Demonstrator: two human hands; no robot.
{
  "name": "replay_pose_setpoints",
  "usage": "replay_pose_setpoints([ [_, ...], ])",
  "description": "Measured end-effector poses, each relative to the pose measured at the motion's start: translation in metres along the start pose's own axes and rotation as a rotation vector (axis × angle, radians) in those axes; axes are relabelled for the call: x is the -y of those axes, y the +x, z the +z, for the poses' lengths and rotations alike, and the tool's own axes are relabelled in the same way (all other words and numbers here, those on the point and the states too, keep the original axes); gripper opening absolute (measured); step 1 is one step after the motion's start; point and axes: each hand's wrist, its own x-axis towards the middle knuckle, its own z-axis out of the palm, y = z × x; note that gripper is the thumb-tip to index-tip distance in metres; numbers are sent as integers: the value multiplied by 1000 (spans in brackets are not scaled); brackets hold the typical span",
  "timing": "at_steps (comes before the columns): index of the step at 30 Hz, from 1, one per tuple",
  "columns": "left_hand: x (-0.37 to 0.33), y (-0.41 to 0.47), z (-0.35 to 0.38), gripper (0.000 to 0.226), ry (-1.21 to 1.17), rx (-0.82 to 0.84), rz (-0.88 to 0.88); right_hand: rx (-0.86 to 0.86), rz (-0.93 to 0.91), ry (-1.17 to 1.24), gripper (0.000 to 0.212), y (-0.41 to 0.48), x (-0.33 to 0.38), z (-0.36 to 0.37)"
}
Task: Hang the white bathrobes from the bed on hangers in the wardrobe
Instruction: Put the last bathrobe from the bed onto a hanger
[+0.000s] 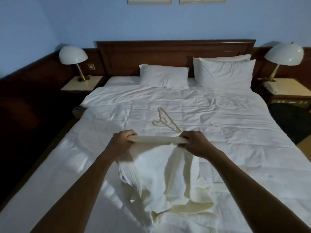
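We have the white bathrobe (168, 174) heaped on the near end of the bed (244, 140), top edge lifted and taut. Left hand (121, 143) grips one end, right hand (195, 143) the other. Just beyond them, a pale hanger (166, 120) lies flat on the duvet. Pillows (164, 78) at the headboard.

Single head-worn wide-angle view. The camera stands at the foot of the bed (218, 132) and looks forward and down along its length to the headboard (168, 54). Nearest, just below centre, the left hand (122, 143) and right hand (195, 143) grip the bathrobe (151, 165). The left lamp (73, 55) and right lamp (284, 53) bound the far field.
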Motion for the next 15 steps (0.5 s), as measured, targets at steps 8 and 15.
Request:
replay_pose_setpoints([
  [8, 73, 3, 49, 34, 118, 197, -101, 139, 66, 188, 9, 10, -29, 46],
  [15, 59, 46, 98, 37, -246, 492, -155, -79, 193, 322, 18, 86, -47, 61],
])
